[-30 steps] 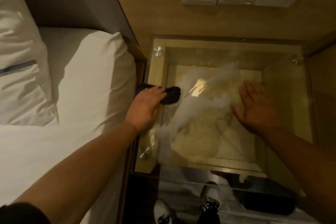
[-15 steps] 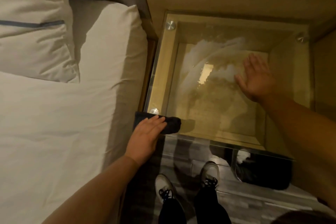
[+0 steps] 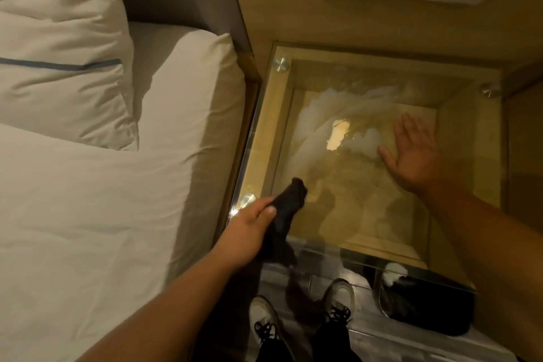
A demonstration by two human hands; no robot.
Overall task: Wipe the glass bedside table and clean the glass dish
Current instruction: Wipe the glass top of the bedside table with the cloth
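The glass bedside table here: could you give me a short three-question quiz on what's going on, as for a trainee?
1. True or false: the left hand grips the dark cloth.
2. The right hand on the glass table is: A) a fist, B) flat with fingers spread, C) holding a dish.
3. What lies left of the table?

Key: 1 true. 2 B. 3 The bed with white pillows.

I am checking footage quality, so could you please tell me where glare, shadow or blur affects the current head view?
Head view: dim, warm light; a bright glare patch sits on the glass table top, beside milky smears; the dark cloth in the left hand loses detail in shadow; the right hand is sharp; wide-angle bending curves the bed edge; the floor is murky.
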